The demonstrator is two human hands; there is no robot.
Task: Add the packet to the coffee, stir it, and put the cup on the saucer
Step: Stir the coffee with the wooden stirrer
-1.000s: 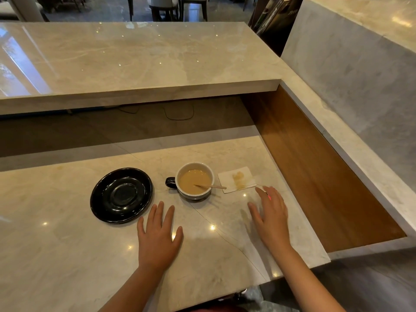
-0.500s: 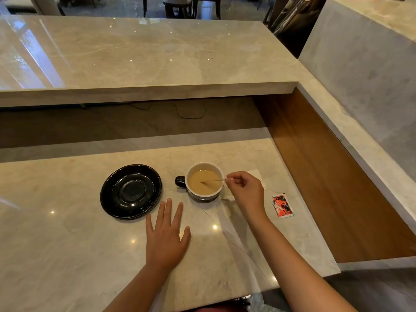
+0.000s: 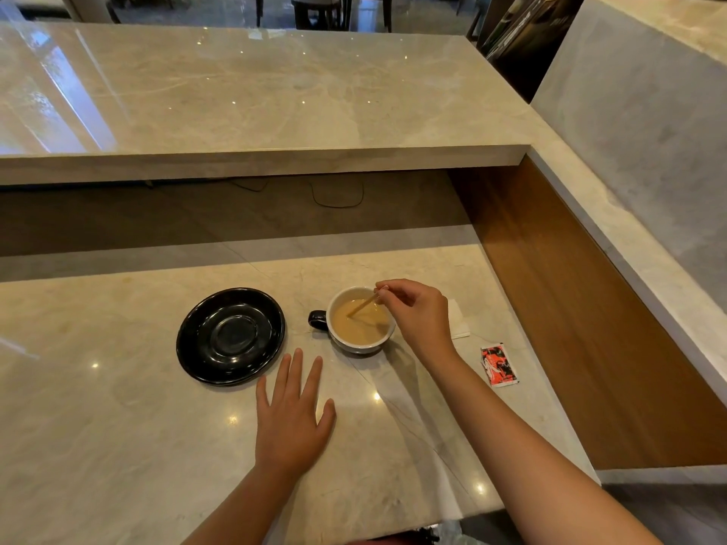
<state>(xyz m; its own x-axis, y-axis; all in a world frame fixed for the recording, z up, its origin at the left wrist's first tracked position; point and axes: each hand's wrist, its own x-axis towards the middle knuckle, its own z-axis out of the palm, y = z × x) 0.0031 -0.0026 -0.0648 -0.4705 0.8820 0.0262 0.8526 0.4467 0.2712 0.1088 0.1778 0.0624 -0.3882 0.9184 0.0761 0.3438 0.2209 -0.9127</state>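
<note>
We're looking at a café or hotel-lounge service counter, by all signs. A polished beige marble worktop sits low in front, and a raised marble bar ledge runs across the far side, glossy enough to mirror ceiling spotlights. On the right, a wood-panelled side wall meets a tall marble block. Beyond the ledge, dark chair legs stand on a shiny floor, customer seating it seems. Loose cables trail in the shadowed recess under the ledge.
</note>
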